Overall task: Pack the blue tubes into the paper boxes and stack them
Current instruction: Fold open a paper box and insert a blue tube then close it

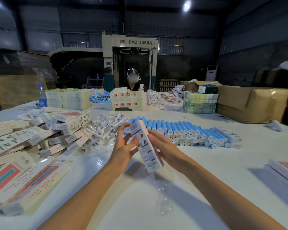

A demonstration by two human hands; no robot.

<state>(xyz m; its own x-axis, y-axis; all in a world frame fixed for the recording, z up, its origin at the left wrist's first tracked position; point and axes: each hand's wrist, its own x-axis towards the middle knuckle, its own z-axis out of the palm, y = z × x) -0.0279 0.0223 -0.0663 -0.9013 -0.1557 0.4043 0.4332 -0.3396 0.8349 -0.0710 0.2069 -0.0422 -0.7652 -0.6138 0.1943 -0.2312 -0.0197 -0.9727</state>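
A long white paper box (145,146) with printed labels is held above the white table (206,163), tilted with its far end up. My left hand (125,146) grips its upper left side, fingers at the top flap. My right hand (163,147) cradles it from the right and behind. A pile of blue tubes (181,131) with white caps lies just beyond the hands. Packed boxes (45,128) are heaped at the left, and several flat boxes (23,181) lie at the near left.
Clear plastic-wrapped pieces (106,128) lie behind my left hand. A clear plastic scrap (163,201) lies near the front. More boxes (284,171) sit at the right edge. A person (132,80) works across the table among stacks of cartons (67,98) and brown cardboard boxes (249,102).
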